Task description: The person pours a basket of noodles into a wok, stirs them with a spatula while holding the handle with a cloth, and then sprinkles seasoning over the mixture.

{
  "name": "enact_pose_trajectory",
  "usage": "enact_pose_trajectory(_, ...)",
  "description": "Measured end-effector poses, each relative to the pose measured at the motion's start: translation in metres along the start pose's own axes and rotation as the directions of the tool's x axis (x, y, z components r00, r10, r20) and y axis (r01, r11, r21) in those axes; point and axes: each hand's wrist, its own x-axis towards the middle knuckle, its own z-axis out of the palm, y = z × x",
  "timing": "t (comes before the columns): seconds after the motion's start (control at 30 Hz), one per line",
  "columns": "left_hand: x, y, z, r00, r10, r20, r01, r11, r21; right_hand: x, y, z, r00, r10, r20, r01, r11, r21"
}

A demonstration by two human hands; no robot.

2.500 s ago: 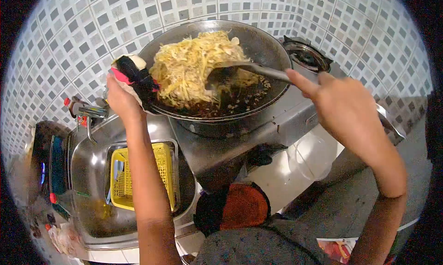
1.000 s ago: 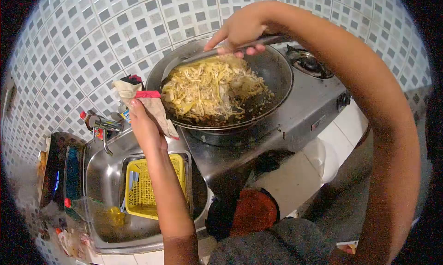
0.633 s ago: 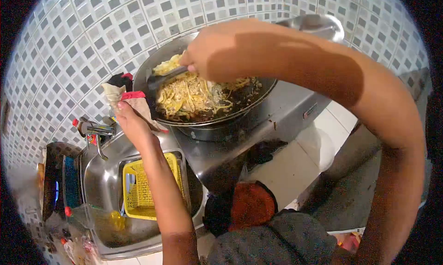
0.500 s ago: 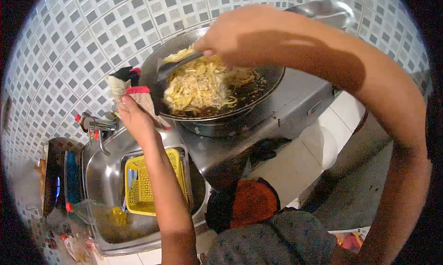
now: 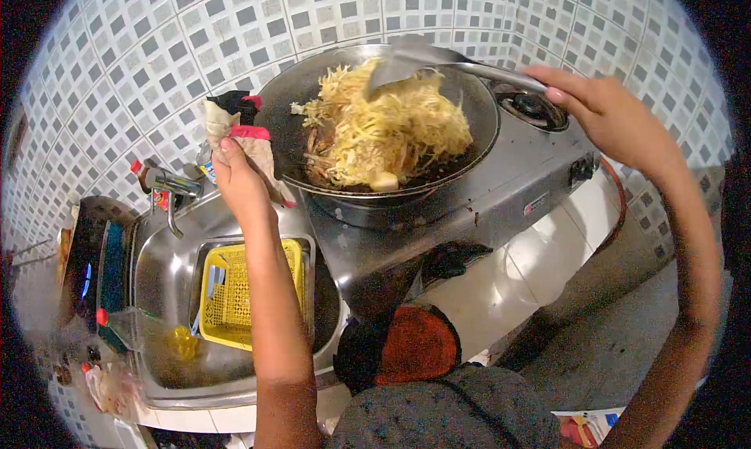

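Observation:
My left hand [image 5: 241, 184] is closed on a folded cloth [image 5: 256, 153], beige with pink and black edging, at the left side of a large dark wok [image 5: 282, 136]. Any handle under the cloth is hidden. My right hand [image 5: 626, 124] grips the end of a long metal spatula [image 5: 501, 75], to the right of the wok. The spatula's blade, smeared by motion, is over the far part of the wok, at the top of a heap of pale yellow, noodle-like strands [image 5: 407, 132]. Dark bits lie on the wok's bottom around the heap.
The wok sits on a metal stove [image 5: 469, 202]; a second burner [image 5: 536, 109] shows at right. A steel sink [image 5: 168, 269] with a faucet [image 5: 176, 184] and a yellow basket [image 5: 227, 292] lies at left. A tiled wall [image 5: 328, 15] stands close behind.
My right hand has swung from over the wok to its right, taking the spatula from the left side to the far rim. The strands have spread rightward. My left hand keeps its hold.

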Motion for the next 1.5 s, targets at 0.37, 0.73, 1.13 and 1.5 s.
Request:
enact_pose_trajectory(0.37,0.012,-0.007,-0.009,0.983,-0.048,0.178,0.101,0.948,-0.303,-0.060,0.008,0.014,0.942,0.321,0.097,-0.335,0.907,0.254)
enact_pose_trajectory(0.73,0.013,-0.009,-0.010,0.979,-0.047,0.196,0.095,0.966,-0.242,-0.084,0.015,-0.008,0.965,0.241,0.103,-0.261,0.921,0.291)
enact_pose_trajectory(1.13,0.015,-0.012,-0.013,0.961,-0.098,0.258,0.175,0.938,-0.299,0.085,-0.013,0.059,0.970,-0.158,0.182,0.149,0.987,0.064)
enact_pose_trajectory(1.5,0.016,-0.017,-0.010,0.986,0.027,0.162,-0.007,0.993,-0.120,0.009,-0.002,-0.005,0.902,0.145,0.406,-0.216,0.967,0.137)
